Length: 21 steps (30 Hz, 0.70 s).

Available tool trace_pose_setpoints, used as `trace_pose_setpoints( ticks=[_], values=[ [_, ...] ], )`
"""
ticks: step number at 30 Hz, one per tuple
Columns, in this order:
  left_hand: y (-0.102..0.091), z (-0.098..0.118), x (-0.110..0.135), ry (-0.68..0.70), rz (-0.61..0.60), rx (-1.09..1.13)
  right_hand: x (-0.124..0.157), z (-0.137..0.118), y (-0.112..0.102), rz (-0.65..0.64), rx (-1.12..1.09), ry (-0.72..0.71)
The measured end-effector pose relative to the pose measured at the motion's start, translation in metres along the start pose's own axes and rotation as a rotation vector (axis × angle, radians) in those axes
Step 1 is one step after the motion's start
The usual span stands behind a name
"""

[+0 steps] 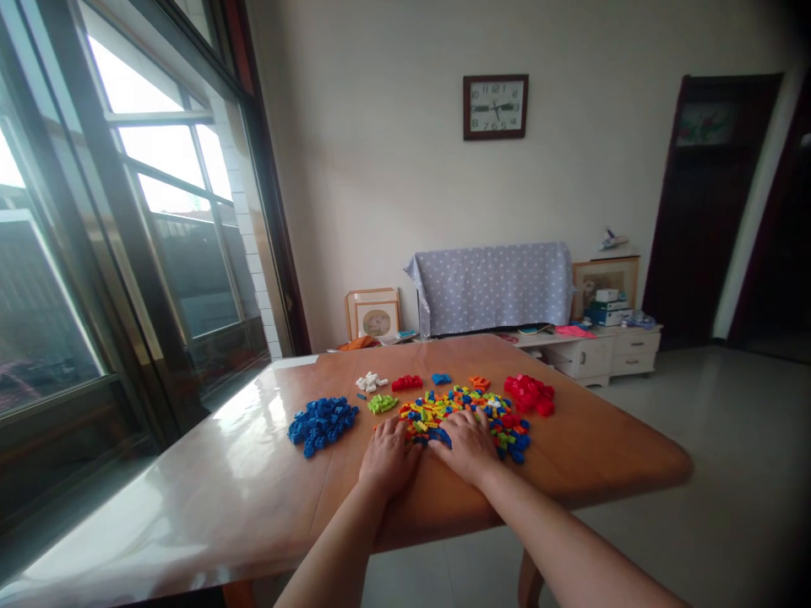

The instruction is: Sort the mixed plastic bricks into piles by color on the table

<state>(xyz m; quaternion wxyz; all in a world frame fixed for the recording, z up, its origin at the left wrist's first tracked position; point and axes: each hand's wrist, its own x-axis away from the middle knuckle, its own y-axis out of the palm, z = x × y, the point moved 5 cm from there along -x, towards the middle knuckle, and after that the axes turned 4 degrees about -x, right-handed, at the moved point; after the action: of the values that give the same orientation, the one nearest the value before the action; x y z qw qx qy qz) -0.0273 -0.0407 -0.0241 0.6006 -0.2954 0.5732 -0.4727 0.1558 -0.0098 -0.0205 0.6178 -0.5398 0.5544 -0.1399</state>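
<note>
A mixed pile of toy building bricks (437, 409) in yellow, orange, green, red and blue lies near the middle of the table's front part. My right hand (467, 443) rests palm down on the near side of this pile, fingers spread among the bricks. At the pile's left near edge, my left hand (388, 456) lies palm down with its fingers stretched forward. I see no brick held in either hand; what is under the palms is hidden. Blue bricks (322, 425) form a separate heap to the left, and red bricks (530, 394) another to the right.
Beyond the mixed pile sit small groups of white bricks (371, 382), lime green bricks (383, 404), red bricks (406, 382), blue bricks (442, 379) and orange bricks (479, 382). The wooden table (601, 447) has a rounded right corner. A low white cabinet (586, 359) stands behind.
</note>
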Motion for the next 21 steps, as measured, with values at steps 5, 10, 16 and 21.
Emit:
trace_pose_setpoints(
  ticks=[5,10,16,21],
  values=[
    [-0.0018,0.0027,-0.0006,0.024,-0.025,0.008,-0.0006,0.0028,0.0004,-0.004,0.012,0.046],
    [-0.0028,0.0024,-0.0001,0.018,0.002,0.008,0.0005,0.0006,-0.0019,0.027,0.015,0.027],
    [-0.0036,0.0021,0.0004,0.002,-0.034,0.047,-0.0006,0.0009,-0.0010,-0.010,0.025,0.042],
    [-0.0030,-0.0036,-0.0020,-0.090,-0.014,0.101,-0.0016,0.0044,0.0003,-0.005,0.012,0.055]
  ],
)
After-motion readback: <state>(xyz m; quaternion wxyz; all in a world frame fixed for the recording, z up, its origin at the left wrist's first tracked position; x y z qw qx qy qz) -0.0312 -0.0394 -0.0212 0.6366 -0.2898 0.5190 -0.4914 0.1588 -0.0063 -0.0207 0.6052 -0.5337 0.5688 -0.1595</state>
